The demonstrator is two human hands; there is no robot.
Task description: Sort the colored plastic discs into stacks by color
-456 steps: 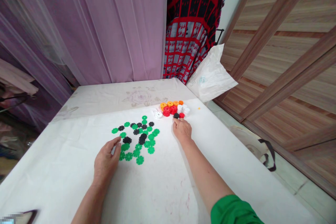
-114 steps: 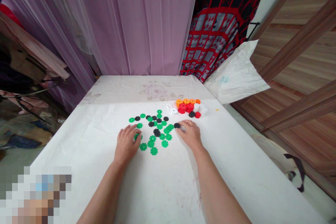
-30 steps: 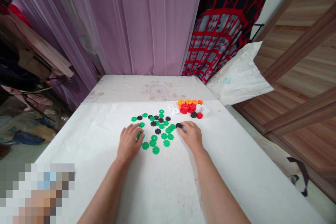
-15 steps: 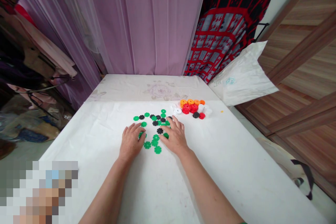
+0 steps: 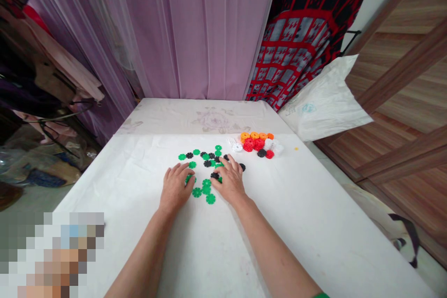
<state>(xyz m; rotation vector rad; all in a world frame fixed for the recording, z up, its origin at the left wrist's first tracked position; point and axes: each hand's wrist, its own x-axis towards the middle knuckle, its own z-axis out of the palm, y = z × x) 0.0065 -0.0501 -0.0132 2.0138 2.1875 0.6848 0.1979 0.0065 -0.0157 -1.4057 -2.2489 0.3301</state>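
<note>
Green discs [image 5: 210, 199] and black discs [image 5: 207, 164] with notched rims lie scattered on the white tabletop. To their left, my left hand [image 5: 177, 184] rests with thumb and fingers apart, a green disc [image 5: 189, 179] partly showing between them. My right hand [image 5: 228, 178] is spread over the right part of the scatter, its thumb and index finger beside a black disc [image 5: 214, 175]. Another black disc [image 5: 243, 167] shows just past its outer fingers. Whatever lies beneath that palm is hidden.
Stacked orange discs [image 5: 254, 135], red discs [image 5: 248, 144], white discs [image 5: 237, 147] and a black stack [image 5: 261, 153] stand farther back on the right. A white bag [image 5: 328, 102] leans at the table's right edge. A purple curtain [image 5: 209, 32] hangs behind.
My right hand has shifted slightly left over the discs, and a black disc now shows at its right side. My left hand has barely moved.
</note>
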